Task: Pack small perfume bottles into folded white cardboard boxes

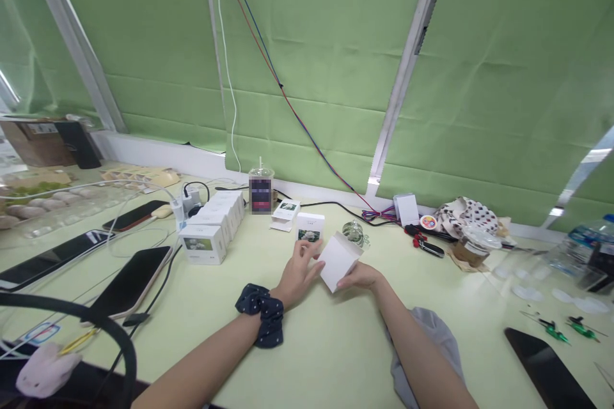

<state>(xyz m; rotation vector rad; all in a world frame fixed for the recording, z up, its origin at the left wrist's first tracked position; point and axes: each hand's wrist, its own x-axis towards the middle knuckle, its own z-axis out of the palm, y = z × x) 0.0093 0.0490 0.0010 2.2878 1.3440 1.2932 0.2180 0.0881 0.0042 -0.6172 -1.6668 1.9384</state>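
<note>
A plain white small box [338,263] is tilted in my right hand [361,276], whose thumb lies on its lower edge. My left hand [301,271] is at the box's left side, thumb and fingers apart, the thumb tip close to its edge; I cannot tell whether it touches. Just behind my left fingers stands another white box [309,223] with a plant picture on its front. A white box with an open flap [284,214] lies farther back. Beyond the held box sits a stack of shiny greenish rings [354,232].
A row of white boxes [205,246] stands at left, near a lidded cup [261,192]. Phones [132,281] and cables spread over the left side. To the right are pliers [426,244], a lidded tub [472,248], green-handled small tools [555,331] and a black phone [547,367].
</note>
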